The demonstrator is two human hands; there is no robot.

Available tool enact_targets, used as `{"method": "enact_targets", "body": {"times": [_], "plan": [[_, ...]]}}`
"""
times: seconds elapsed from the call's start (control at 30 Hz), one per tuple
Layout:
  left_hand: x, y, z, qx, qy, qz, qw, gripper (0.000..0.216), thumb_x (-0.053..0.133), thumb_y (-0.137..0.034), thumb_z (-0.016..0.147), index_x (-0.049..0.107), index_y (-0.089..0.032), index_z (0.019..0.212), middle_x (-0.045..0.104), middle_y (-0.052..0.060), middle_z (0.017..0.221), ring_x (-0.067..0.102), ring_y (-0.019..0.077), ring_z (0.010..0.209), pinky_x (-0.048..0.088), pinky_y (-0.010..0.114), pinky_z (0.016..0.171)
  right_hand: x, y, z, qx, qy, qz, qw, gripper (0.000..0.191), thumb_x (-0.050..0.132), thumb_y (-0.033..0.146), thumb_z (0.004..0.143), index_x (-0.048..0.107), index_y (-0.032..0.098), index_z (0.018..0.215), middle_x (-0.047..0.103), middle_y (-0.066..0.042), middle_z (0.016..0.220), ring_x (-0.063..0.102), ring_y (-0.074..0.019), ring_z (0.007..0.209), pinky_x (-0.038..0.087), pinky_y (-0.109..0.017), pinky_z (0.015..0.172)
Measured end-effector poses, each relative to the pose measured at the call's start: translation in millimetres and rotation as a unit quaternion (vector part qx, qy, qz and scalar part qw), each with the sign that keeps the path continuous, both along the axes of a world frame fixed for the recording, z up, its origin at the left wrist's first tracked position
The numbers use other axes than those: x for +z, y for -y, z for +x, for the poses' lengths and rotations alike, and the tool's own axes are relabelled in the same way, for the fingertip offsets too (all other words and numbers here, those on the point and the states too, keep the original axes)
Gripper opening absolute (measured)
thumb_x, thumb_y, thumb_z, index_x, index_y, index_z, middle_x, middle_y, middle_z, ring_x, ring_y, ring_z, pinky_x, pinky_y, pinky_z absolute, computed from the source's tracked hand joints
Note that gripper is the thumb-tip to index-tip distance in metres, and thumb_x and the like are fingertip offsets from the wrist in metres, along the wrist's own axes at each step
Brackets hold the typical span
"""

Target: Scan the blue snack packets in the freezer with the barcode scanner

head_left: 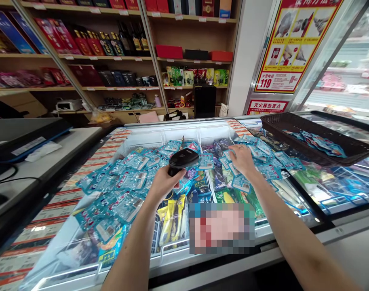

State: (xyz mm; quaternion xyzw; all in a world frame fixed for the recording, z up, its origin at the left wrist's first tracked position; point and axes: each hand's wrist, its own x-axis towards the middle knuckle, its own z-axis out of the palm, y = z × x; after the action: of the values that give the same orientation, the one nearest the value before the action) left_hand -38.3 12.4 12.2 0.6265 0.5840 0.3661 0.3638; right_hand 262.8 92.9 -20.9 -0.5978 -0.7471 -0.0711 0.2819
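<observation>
My left hand [164, 182] is closed round the handle of a black barcode scanner [184, 158], its head pointing right over the chest freezer. Many small blue packets with barcodes lie spread over the freezer's glass top, with a large heap of blue packets [132, 178] to the left of the scanner. My right hand [243, 159] rests among more blue packets [241, 183] on the right side, its fingers stretched out and touching them. Its fingertips are partly hard to make out. One packet [205, 161] lies between the scanner and my right hand.
A dark woven basket [329, 159] holding several blue packets stands at the right. Bagged frozen goods and yellow packs [172, 218] show through the glass. At the left is a counter [51, 161] with a machine and cables. Stocked shelves [111, 56] line the back wall.
</observation>
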Motion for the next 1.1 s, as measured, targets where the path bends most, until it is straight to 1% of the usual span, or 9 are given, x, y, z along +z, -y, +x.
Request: {"method": "enact_targets", "body": {"times": [0.13, 0.3, 0.47, 0.6, 0.73, 0.8, 0.9, 1.0, 1.1], "plan": [[5.5, 2, 0, 0.000, 0.001, -0.011, 1.000, 0.032, 0.059, -0.048, 0.072, 0.057, -0.016, 0.071, 0.057, 0.000, 0.048, 0.055, 0.0151, 0.045, 0.039, 0.024, 0.047, -2.7, -7, -31, 0.112, 0.025, -0.077, 0.990, 0.041, 0.040, 0.036, 0.091, 0.053, 0.018, 0.124, 0.058, -0.009, 0.121, 0.050, -0.0257, 0.111, 0.035, -0.037, 0.094], [11.8, 3, -1, 0.012, 0.001, -0.023, 1.000, 0.034, 0.060, -0.049, 0.070, 0.056, -0.015, 0.069, 0.057, 0.000, 0.046, 0.053, 0.0149, 0.043, 0.038, 0.025, 0.046, -12.2, -18, -57, 0.150, 0.053, -0.121, 0.980, 0.054, 0.045, 0.043, 0.088, 0.041, 0.018, 0.135, 0.047, -0.010, 0.135, 0.044, -0.0278, 0.120, 0.034, -0.038, 0.097], [15.3, 4, -2, 0.007, 0.001, -0.021, 1.000, 0.033, 0.061, -0.049, 0.070, 0.056, -0.016, 0.069, 0.057, 0.000, 0.047, 0.054, 0.0149, 0.044, 0.039, 0.024, 0.046, -10.3, -26, -59, 0.139, 0.049, -0.159, 0.976, 0.067, 0.059, 0.048, 0.078, 0.041, 0.017, 0.135, 0.055, -0.013, 0.123, 0.047, -0.0303, 0.115, 0.038, -0.038, 0.092], [15.8, 5, 1, 0.003, 0.005, -0.032, 0.999, 0.034, 0.061, -0.049, 0.070, 0.056, -0.016, 0.070, 0.057, 0.000, 0.047, 0.054, 0.0154, 0.044, 0.039, 0.024, 0.046, -5.1, -23, -49, 0.079, -0.014, -0.176, 0.981, 0.077, 0.070, 0.050, 0.065, 0.046, 0.014, 0.129, 0.054, -0.017, 0.121, 0.051, -0.0311, 0.110, 0.041, -0.037, 0.088], [15.7, 7, 5, -0.001, 0.001, -0.023, 1.000, 0.033, 0.060, -0.048, 0.071, 0.057, -0.016, 0.070, 0.057, 0.001, 0.047, 0.054, 0.0150, 0.044, 0.039, 0.024, 0.046, -6.0, -9, -30, 0.021, -0.136, -0.159, 0.978, 0.063, 0.070, 0.045, 0.066, 0.051, 0.015, 0.119, 0.062, -0.013, 0.106, 0.061, -0.0288, 0.095, 0.046, -0.039, 0.081], [15.2, 8, 7, -0.007, -0.005, -0.019, 1.000, 0.032, 0.060, -0.048, 0.071, 0.057, -0.016, 0.068, 0.057, 0.001, 0.047, 0.053, 0.0145, 0.043, 0.038, 0.024, 0.045, -8.8, 0, -19, 0.017, -0.226, -0.161, 0.961, 0.048, 0.063, 0.045, 0.073, 0.055, 0.017, 0.111, 0.066, -0.009, 0.086, 0.065, -0.0254, 0.073, 0.049, -0.039, 0.071], [12.9, 8, 10, -0.017, -0.027, -0.014, 0.999, 0.032, 0.059, -0.048, 0.071, 0.057, -0.017, 0.067, 0.057, 0.000, 0.047, 0.052, 0.0143, 0.042, 0.037, 0.024, 0.045, -14.7, 6, -6, 0.027, -0.383, -0.170, 0.908, 0.040, 0.055, 0.049, 0.078, 0.056, 0.019, 0.104, 0.064, -0.003, 0.062, 0.063, -0.0231, 0.052, 0.051, -0.039, 0.056], [9.5, 6, 11, -0.034, -0.053, -0.015, 0.998, 0.033, 0.059, -0.050, 0.071, 0.057, -0.017, 0.069, 0.058, 0.000, 0.049, 0.055, 0.0154, 0.043, 0.038, 0.024, 0.046, -19.5, 4, 3, 0.056, -0.502, -0.155, 0.849, 0.041, 0.057, 0.053, 0.074, 0.057, 0.020, 0.099, 0.063, -0.002, 0.063, 0.065, -0.0238, 0.056, 0.053, -0.037, 0.051], [7.0, 6, 11, -0.051, -0.071, -0.015, 0.996, 0.033, 0.059, -0.051, 0.072, 0.057, -0.018, 0.072, 0.060, 0.000, 0.051, 0.057, 0.0166, 0.045, 0.039, 0.025, 0.049, -19.7, -2, 6, 0.089, -0.547, -0.140, 0.820, 0.044, 0.061, 0.054, 0.070, 0.057, 0.020, 0.096, 0.064, -0.002, 0.068, 0.066, -0.0224, 0.058, 0.054, -0.036, 0.051]]}}
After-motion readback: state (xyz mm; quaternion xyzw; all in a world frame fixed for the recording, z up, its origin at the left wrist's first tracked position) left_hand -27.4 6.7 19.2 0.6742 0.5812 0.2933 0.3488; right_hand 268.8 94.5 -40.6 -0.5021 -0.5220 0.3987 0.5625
